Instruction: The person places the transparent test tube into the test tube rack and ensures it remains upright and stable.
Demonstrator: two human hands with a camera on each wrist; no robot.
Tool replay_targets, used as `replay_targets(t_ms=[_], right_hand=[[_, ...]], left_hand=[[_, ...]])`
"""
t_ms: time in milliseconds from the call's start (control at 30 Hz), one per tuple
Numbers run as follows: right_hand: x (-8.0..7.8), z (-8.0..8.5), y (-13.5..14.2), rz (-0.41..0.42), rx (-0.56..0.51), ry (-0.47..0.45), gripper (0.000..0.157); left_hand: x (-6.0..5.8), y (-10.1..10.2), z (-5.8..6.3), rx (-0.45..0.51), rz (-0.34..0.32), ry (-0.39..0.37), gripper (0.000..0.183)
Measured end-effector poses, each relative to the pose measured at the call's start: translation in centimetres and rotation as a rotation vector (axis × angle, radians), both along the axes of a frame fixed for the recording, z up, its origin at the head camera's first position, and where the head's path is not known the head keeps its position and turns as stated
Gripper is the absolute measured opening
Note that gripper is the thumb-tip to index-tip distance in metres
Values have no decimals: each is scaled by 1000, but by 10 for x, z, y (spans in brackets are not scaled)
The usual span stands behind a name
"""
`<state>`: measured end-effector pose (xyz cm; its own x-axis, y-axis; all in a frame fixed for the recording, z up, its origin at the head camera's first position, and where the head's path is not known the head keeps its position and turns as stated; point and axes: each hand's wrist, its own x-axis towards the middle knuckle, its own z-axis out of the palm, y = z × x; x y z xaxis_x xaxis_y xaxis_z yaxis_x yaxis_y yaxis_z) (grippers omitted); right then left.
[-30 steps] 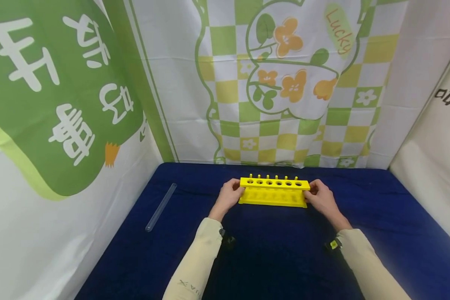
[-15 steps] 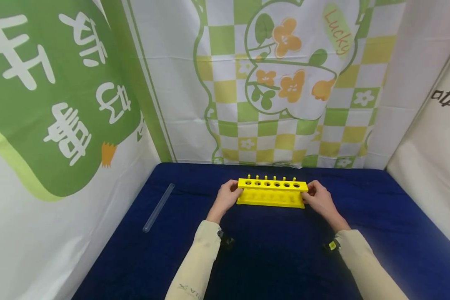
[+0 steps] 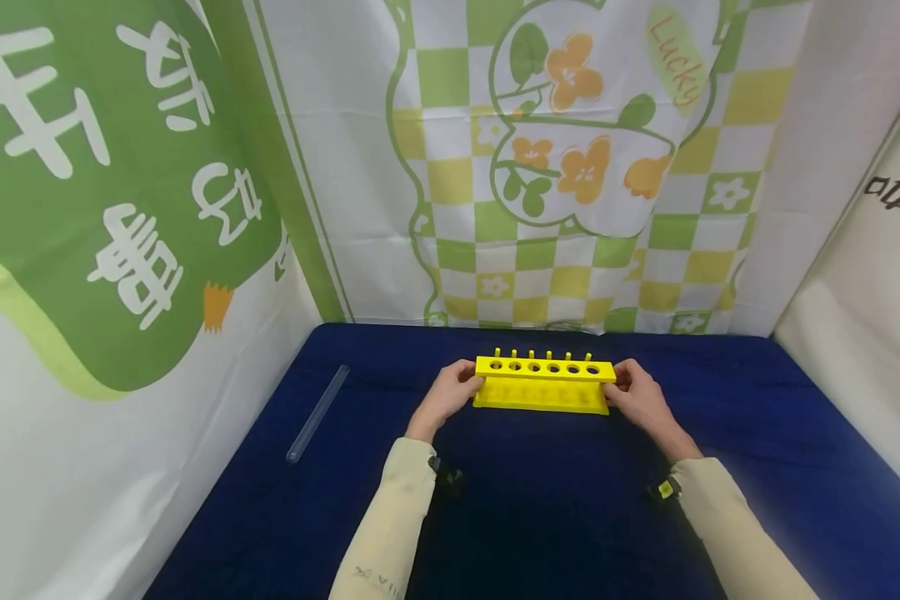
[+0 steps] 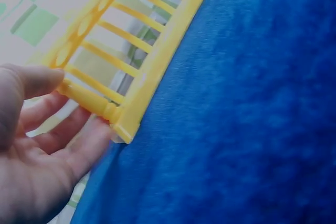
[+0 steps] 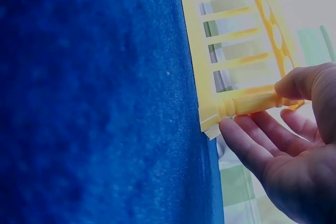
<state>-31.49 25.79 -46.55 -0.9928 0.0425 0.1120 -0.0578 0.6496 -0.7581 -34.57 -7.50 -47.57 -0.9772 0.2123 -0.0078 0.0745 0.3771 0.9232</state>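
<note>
A yellow test tube rack point(image 3: 543, 395) stands upright near the back of the table, its row of holes with no tubes in them and short pegs behind. My left hand point(image 3: 448, 392) holds its left end; in the left wrist view the thumb point(image 4: 44, 80) lies at the top of the end post, with fingers behind the post. At the opposite end my right hand point(image 3: 642, 402) grips the other post, thumb point(image 5: 299, 82) near the top and fingers curled behind. Off to the left, apart from both hands, a clear test tube point(image 3: 318, 414) lies on the cloth.
Dark blue cloth point(image 3: 540, 508) covers the table. A patterned curtain point(image 3: 450, 183) hangs close behind the rack, with a green and white curtain point(image 3: 217, 375) along the left side and a pale one point(image 3: 870, 333) on the right.
The left wrist and forearm have shifted slightly left. Both hands stay at the rack's ends; the rack and tube show only a small shift that matches the head camera's movement.
</note>
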Motion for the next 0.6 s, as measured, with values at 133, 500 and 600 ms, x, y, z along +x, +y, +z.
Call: replay_targets(t_ms=[133,500,600], right_hand=[[0,0,1,7,3,-3,34],[-2,0,4,26,24,-3,37],[-2,0,3,33,10,-12,37]], left_hand=[[-1,-5,4,-52,-42,-19,39],[1,-25,16,-142,-134,-73,43],[2,-30,19,-156,-136,-73,42]])
